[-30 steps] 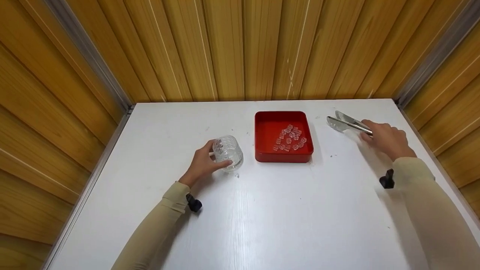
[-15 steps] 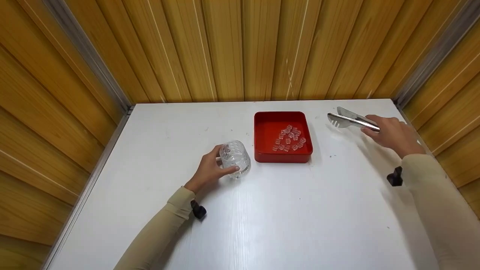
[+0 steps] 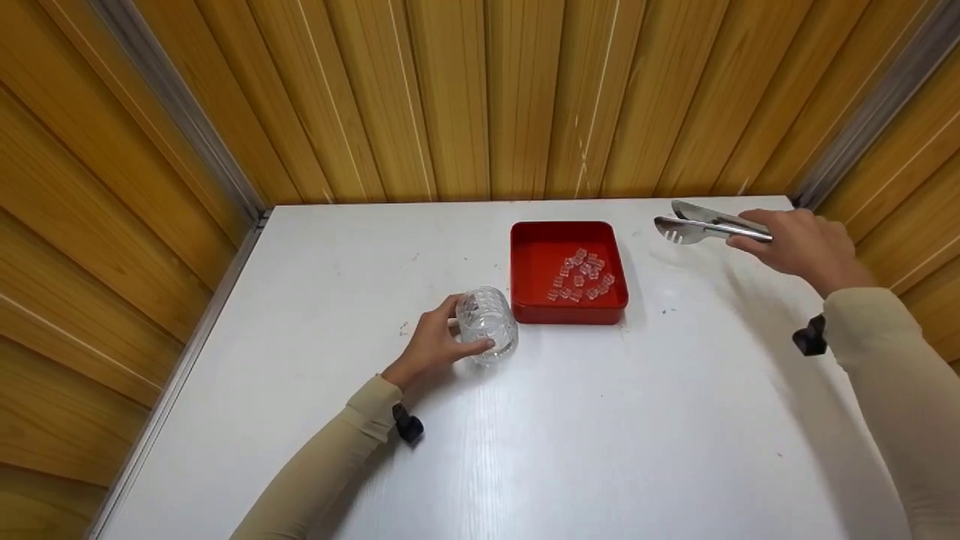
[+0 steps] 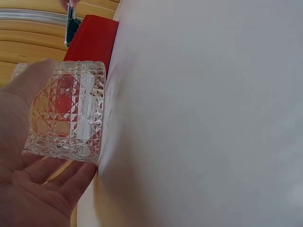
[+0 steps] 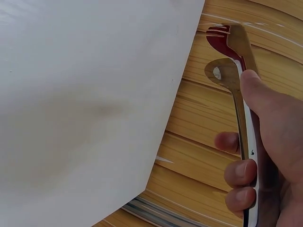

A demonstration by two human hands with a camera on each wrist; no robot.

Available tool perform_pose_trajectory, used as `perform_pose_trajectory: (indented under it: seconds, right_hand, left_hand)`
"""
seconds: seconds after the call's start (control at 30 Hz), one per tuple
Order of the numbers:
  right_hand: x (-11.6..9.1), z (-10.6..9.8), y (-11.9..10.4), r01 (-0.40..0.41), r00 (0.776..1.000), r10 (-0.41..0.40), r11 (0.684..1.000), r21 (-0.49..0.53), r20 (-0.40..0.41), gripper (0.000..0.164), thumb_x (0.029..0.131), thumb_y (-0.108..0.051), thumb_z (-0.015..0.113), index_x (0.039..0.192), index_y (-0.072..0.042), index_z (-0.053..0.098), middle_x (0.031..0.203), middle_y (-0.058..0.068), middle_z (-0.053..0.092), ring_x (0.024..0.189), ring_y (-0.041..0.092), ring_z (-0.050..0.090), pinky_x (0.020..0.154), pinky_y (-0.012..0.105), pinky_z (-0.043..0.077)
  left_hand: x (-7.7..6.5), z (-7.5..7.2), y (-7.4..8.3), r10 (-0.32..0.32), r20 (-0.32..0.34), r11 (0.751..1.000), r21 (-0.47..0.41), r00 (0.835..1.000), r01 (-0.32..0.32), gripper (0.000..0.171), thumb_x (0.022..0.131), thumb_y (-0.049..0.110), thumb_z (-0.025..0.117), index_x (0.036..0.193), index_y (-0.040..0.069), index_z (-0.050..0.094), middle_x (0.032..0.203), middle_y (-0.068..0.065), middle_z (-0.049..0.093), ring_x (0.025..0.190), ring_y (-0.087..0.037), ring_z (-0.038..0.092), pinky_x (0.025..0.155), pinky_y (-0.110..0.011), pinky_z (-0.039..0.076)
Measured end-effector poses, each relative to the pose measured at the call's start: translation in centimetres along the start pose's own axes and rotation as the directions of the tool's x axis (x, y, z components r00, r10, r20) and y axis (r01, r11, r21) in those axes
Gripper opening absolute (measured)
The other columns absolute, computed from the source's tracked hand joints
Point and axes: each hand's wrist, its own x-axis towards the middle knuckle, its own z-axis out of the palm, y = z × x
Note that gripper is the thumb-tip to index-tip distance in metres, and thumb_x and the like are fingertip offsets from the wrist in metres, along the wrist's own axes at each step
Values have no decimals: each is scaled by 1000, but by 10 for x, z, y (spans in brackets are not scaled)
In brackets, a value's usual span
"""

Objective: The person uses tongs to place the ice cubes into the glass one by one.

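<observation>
My left hand point(image 3: 439, 343) grips a clear cut-glass tumbler point(image 3: 487, 326), thumb on the near side and fingers behind. In the left wrist view the patterned glass point(image 4: 71, 111) stands close over the white table, its base at the surface. Just right of it is a square red tray point(image 3: 570, 313) with several small clear cubes point(image 3: 578, 281) inside, mostly toward its right and front. My right hand point(image 3: 806, 244) holds metal tongs point(image 3: 712, 226) above the table's right side. Their slotted and spoon-shaped ends point left and stand apart. In the right wrist view, fingers curl round the tongs' handles point(image 5: 251, 142).
The white table point(image 3: 600, 435) is bounded by wood-patterned panels point(image 3: 450, 97) at the back and both sides. Grey metal posts point(image 3: 187, 112) stand at the back corners. A small black device point(image 3: 409, 425) sits at each wrist.
My left hand has moved the glass right and slightly nearer, up beside the tray's front left corner. My right hand has raised the tongs and shifted right. The cubes have stayed put.
</observation>
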Motion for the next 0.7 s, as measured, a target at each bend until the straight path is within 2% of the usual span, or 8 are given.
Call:
perform_pose_trajectory:
  seconds: [0.2, 0.37, 0.53, 0.7]
  right_hand:
    - [5, -13, -10, 32, 999, -32, 999, 10, -3, 64, 96, -62, 61, 132, -9, 67, 93, 13, 70, 71, 27, 54, 49, 37, 38]
    - [7, -25, -17, 41, 999, -41, 999, 11, 7, 65, 96, -63, 60, 131, -9, 67, 93, 16, 69, 69, 26, 53, 49, 38, 38]
    - [10, -35, -25, 64, 998, -64, 997, -30, -6, 59, 96, -63, 61, 125, -12, 69, 83, 9, 65, 67, 25, 52, 49, 37, 37]
    - [12, -42, -31, 79, 997, -79, 997, -1, 15, 63, 95, -64, 62, 129, -11, 69, 84, 8, 65, 68, 25, 51, 50, 36, 38]
  left_hand:
    - [-3, 6, 5, 18, 32, 1000, 7, 999, -19, 81, 77, 29, 92, 142, 3, 51, 131, -12, 66, 120, -25, 64, 97, -36, 56]
    - [-5, 12, 10, 35, 53, 999, 12, 998, -36, 80, 77, 30, 92, 142, 4, 53, 130, -10, 66, 119, -24, 65, 96, -36, 56]
    - [-8, 17, 15, 47, 68, 999, 16, 997, -48, 80, 77, 30, 92, 142, 3, 52, 130, -11, 67, 119, -23, 64, 97, -35, 56]
    - [-10, 22, 19, 55, 86, 998, 12, 995, -56, 81, 76, 31, 93, 141, 4, 53, 129, -9, 67, 118, -21, 64, 97, -34, 55]
